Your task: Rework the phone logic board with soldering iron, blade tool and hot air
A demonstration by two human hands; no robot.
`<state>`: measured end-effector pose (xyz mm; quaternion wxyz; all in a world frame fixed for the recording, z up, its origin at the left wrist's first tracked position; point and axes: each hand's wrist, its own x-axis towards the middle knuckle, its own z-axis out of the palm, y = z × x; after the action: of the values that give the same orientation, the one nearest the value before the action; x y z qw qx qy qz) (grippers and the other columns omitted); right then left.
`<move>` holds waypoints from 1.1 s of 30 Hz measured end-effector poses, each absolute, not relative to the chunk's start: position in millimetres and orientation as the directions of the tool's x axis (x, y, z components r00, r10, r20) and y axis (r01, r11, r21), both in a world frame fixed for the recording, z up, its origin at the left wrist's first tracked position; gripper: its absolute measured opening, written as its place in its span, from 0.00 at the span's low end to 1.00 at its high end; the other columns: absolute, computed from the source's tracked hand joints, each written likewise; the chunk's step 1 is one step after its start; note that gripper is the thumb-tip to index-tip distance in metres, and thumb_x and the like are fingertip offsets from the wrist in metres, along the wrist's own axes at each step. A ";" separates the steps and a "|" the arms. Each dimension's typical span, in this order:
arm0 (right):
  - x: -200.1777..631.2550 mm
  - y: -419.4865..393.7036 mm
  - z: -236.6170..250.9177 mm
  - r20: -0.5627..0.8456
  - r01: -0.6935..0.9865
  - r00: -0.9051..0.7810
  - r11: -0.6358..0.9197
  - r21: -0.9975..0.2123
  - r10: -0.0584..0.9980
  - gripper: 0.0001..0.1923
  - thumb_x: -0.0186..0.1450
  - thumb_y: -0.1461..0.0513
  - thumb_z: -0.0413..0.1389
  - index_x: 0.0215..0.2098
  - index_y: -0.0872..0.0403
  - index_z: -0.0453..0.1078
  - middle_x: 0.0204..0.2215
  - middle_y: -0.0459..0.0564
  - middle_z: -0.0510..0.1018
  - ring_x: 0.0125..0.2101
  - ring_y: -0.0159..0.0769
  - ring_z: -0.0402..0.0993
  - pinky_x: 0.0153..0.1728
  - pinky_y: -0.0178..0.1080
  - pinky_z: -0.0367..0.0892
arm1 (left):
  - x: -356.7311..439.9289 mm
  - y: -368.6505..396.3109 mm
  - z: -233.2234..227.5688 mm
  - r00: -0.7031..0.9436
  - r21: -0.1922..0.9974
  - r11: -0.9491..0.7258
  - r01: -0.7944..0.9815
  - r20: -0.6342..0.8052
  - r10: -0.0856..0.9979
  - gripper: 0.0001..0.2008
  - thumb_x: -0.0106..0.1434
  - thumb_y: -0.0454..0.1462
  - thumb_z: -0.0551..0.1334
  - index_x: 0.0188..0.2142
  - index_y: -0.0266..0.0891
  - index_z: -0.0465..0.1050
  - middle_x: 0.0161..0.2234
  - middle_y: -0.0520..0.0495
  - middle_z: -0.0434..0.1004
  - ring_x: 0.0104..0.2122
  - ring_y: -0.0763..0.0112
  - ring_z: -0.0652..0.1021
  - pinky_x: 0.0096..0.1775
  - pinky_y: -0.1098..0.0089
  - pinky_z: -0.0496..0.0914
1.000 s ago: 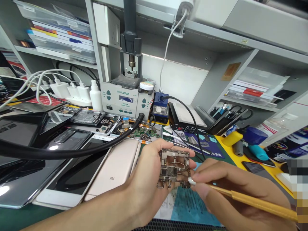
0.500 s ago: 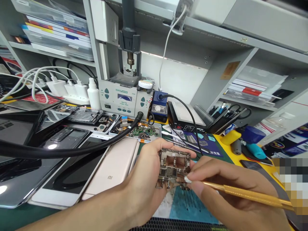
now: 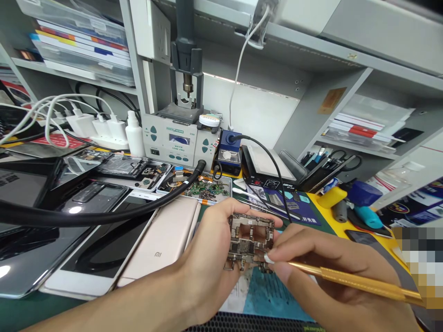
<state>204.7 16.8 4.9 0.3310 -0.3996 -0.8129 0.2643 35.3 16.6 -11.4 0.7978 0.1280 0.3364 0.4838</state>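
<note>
My left hand (image 3: 211, 258) is closed around a phone circuit board (image 3: 246, 246), gripping it by the edges with the chip side facing up. The board has cut-out openings and silvery shields. My right hand (image 3: 328, 272) pinches a small white piece (image 3: 268, 259) between thumb and forefinger at the board's lower right edge; whether it touches the board I cannot tell. In that same hand lies a slim gold-coloured pen-shaped tool (image 3: 356, 279), its handle pointing right. The tool's tip is hidden behind the fingers.
Several phones lie at left, including a Xiaomi phone (image 3: 161, 244). Behind my hands stand a hot-air rework station (image 3: 180, 143) and a tray of board parts (image 3: 211, 189). A thick black hose (image 3: 138, 219) crosses the left side. Tweezers (image 3: 270, 204) rest on a blue mat.
Both hands and the board stay almost where they were. The gold-coloured tool and the white piece have shifted very slightly.
</note>
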 end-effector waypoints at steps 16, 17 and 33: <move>206.9 27.4 13.9 0.330 0.402 -0.541 0.583 -0.706 0.774 0.12 0.60 0.70 0.62 0.32 0.46 0.81 0.29 0.41 0.85 0.27 0.33 0.83 0.28 0.27 0.78 | 35.3 13.5 -7.8 0.282 0.570 0.460 -0.681 -0.375 0.883 0.18 0.57 0.41 0.60 0.36 0.32 0.84 0.30 0.42 0.82 0.29 0.66 0.76 0.35 0.71 0.69; 207.5 27.4 14.0 0.329 0.411 -0.545 0.588 -0.697 0.771 0.12 0.60 0.70 0.62 0.32 0.45 0.81 0.29 0.41 0.86 0.27 0.33 0.83 0.27 0.27 0.78 | 35.2 13.4 -7.6 0.281 0.568 0.458 -0.684 -0.374 0.884 0.18 0.57 0.41 0.60 0.36 0.32 0.84 0.30 0.42 0.82 0.29 0.66 0.77 0.35 0.71 0.69; 206.7 22.3 11.6 0.271 0.425 -0.419 0.451 -0.785 0.867 0.05 0.58 0.65 0.65 0.27 0.48 0.77 0.25 0.43 0.81 0.21 0.32 0.76 0.18 0.28 0.69 | 38.4 9.3 -1.9 0.258 0.568 0.388 -0.726 -0.299 0.919 0.21 0.60 0.41 0.53 0.32 0.32 0.84 0.29 0.40 0.82 0.31 0.64 0.76 0.35 0.70 0.69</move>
<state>206.7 22.3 11.6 0.3447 -0.4145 -0.7790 0.3203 38.4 9.3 -1.9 0.7766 0.1603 0.3016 0.5294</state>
